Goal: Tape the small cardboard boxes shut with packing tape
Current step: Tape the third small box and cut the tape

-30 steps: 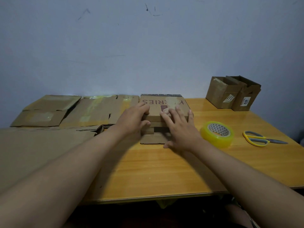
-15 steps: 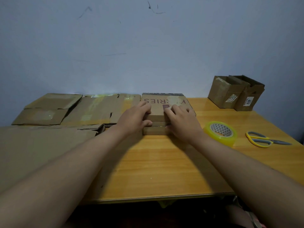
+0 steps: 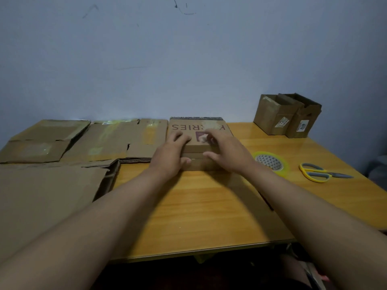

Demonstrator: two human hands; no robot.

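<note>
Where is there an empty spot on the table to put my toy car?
The bare wood of the table near its front edge, between the two arms, is free. So is the strip between the tape roll and the two open boxes. The left side is crowded with flattened cardboard, and both hands cover the middle box.

Flat brown printed box [image 3: 199, 130] closed mid-table, yellow-edged tape roll [image 3: 272, 163] lying right

You see a brown box [image 3: 199, 130] (reddish lettering), a yellow tape roll [image 3: 272, 163], yellow-and-grey scissors [image 3: 318, 175], and an orange-toned wood-grain table [image 3: 199, 206].
</note>
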